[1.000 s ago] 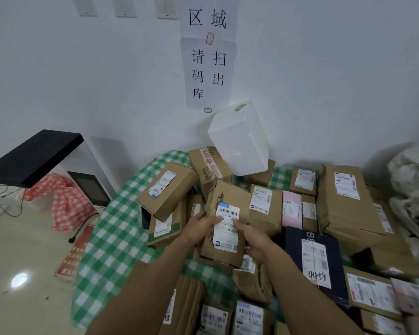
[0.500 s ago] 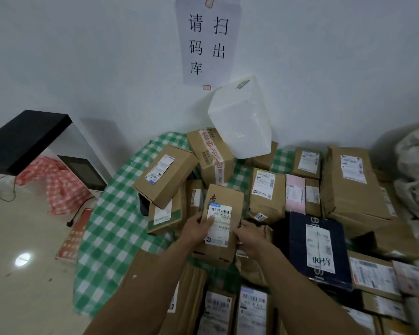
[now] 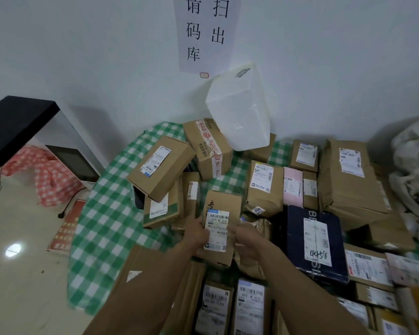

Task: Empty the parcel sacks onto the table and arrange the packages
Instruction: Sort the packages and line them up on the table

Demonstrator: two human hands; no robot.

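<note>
1. A small brown cardboard box (image 3: 224, 201), barcode-labelled, is gripped by the left hand (image 3: 198, 234) and right hand (image 3: 247, 240) over the green-checked surface (image 3: 102, 213).
2. "4458" is handwritten on a navy package (image 3: 294, 228).

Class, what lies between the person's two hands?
A labelled brown box, gripped by the left hand and right hand, in the head view.

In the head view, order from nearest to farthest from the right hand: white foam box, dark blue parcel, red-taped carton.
1. dark blue parcel, right of the right hand.
2. red-taped carton, farther back, leftward.
3. white foam box, rearmost, tilted.
</note>
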